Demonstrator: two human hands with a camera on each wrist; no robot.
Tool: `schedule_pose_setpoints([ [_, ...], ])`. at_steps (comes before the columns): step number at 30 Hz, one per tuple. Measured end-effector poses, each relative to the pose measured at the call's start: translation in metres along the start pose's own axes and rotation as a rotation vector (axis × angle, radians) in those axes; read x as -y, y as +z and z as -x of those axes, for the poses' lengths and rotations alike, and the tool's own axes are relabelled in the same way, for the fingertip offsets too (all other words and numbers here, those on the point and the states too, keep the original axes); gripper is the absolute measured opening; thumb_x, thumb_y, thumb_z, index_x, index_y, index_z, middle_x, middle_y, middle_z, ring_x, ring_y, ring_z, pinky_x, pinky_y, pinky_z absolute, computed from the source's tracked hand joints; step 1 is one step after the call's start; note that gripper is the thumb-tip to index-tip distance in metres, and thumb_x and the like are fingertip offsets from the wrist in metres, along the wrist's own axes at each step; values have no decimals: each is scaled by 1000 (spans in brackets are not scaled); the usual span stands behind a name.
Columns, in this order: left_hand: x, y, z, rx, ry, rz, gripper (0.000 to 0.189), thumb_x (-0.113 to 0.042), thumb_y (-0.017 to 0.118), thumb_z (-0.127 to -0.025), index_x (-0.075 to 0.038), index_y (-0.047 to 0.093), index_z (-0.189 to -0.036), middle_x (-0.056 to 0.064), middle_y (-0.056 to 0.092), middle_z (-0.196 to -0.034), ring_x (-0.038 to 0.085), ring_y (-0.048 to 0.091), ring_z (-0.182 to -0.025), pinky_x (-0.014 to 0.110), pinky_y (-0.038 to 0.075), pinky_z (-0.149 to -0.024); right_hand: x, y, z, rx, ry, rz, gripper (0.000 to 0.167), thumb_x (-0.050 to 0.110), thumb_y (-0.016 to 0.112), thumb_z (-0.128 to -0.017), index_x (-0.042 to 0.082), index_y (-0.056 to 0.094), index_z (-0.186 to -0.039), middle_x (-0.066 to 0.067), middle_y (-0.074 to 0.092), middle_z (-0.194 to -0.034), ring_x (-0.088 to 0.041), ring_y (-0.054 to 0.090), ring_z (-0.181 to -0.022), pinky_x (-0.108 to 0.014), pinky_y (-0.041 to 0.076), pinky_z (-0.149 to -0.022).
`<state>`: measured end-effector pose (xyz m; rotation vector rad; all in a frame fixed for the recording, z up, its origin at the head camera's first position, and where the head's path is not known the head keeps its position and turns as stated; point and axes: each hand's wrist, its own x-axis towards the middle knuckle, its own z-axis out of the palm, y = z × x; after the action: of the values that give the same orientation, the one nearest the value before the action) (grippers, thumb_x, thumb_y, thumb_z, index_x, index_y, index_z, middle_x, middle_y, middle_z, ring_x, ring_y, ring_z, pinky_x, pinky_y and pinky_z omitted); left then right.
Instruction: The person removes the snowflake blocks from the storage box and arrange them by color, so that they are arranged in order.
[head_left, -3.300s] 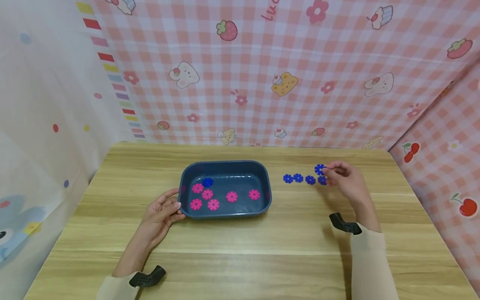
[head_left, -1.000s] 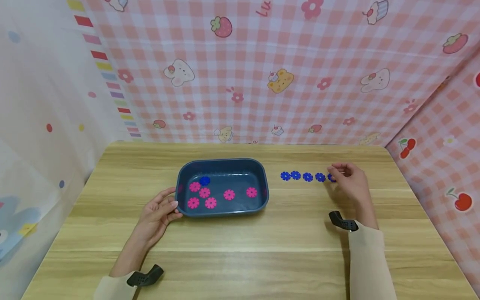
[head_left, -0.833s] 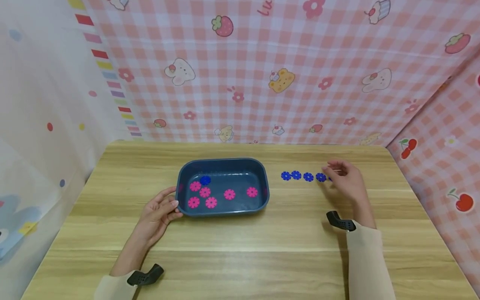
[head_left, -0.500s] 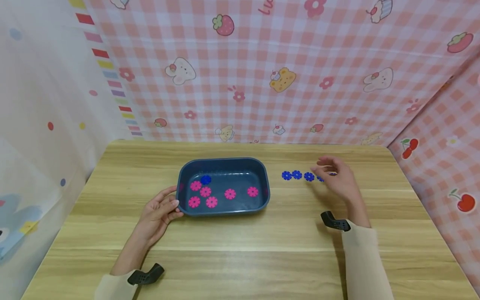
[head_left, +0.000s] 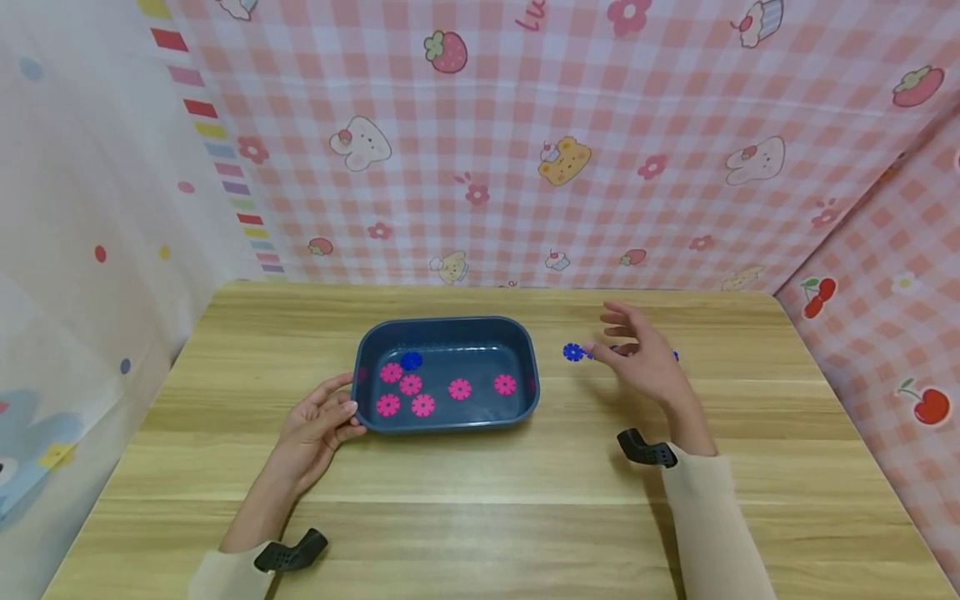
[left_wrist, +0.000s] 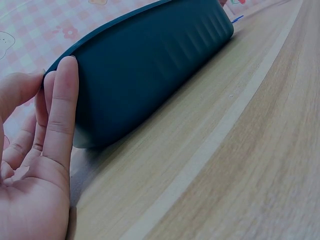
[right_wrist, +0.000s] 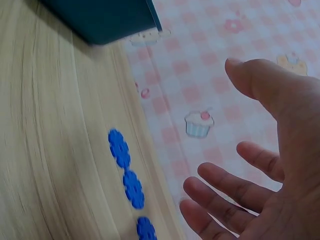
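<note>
My left hand (head_left: 318, 429) grips the left end of a dark blue rectangular basin (head_left: 450, 333), with thumb and fingers pinching its rim in the left wrist view. Several pink snowflake discs (head_left: 460, 389) lie in the basin along with blue (head_left: 411, 361) at its upper left. To the right of it, on the table, runs a row of blue snowflake discs (head_left: 573, 352). Over that row my right hand (head_left: 648, 362) hovers with fingers spread and nothing between them. It hides most of the row in the head view; the right wrist view shows three blue discs (right_wrist: 119, 148).
The wood-grain table (head_left: 480, 508) stands against a pink checked cloth (head_left: 495, 125) at the back. A white dotted cloth (head_left: 97, 208) hangs on the left, and another checked cloth (head_left: 900, 358) on the right.
My right hand set a blue disc at the row's right end, let go, and moved left along the row with its fingers opening. The left hand stayed on the basin.
</note>
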<state>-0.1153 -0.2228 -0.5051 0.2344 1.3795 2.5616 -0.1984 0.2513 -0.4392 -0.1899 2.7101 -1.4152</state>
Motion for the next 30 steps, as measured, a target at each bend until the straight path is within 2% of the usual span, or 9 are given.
schedule_pose_setpoints([
  [6,-1,-1,0,9,4,11,40,9,47,-104,-7,52,-141,3,71,-101,11,73,-83,25,66,-78,6,11,0,19,-31,-1,80,50,73,-93,27,32,-158,-13,47,-156,-35,50,-138,-58,48,-113],
  [16,-2,-2,2,-43,-10,-48,41,6,48,-104,-7,48,-143,1,70,-102,9,72,-82,24,66,-78,20,31,-5,48,-80,-51,76,42,75,-93,27,36,-156,-12,49,-154,-32,51,-138,-57,47,-115],
  [24,1,-2,3,-61,-11,-57,42,7,49,-104,-6,47,-143,1,69,-101,9,71,-81,24,66,-76,42,48,0,104,-131,-115,73,37,76,-93,29,38,-155,-6,52,-153,-30,51,-138,-56,47,-113],
  [30,1,-2,1,-44,-8,-43,41,7,49,-103,-8,49,-142,1,69,-102,9,71,-82,24,66,-77,63,57,4,135,-191,-135,73,35,78,-92,30,39,-154,-5,53,-151,-29,53,-137,-54,49,-111],
])
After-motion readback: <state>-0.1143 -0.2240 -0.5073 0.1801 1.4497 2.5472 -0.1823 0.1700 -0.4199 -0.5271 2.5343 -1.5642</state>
